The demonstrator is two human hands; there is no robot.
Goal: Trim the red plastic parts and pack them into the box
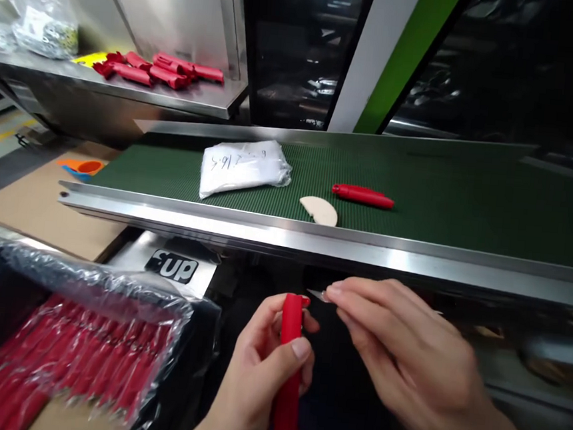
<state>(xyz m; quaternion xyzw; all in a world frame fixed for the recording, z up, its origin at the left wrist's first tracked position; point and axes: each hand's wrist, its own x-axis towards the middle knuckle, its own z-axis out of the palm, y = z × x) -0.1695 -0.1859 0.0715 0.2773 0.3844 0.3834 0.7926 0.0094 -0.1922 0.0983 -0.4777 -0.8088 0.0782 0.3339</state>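
My left hand is closed around a long red plastic part, held nearly upright with the thumb across its front. Pinched in the fingertips of my right hand is a small pointed blade. Its tip points left, just off the top end of the red part, and my fingers hide the rest of it. Beyond my hands, another red part lies on the green conveyor belt, near a beige half-round piece.
A white plastic-wrapped packet with handwriting rests on the belt. A metal rail runs along its near edge. At lower left stands a plastic-lined bin of bagged red parts. Several red pieces lie on the metal shelf.
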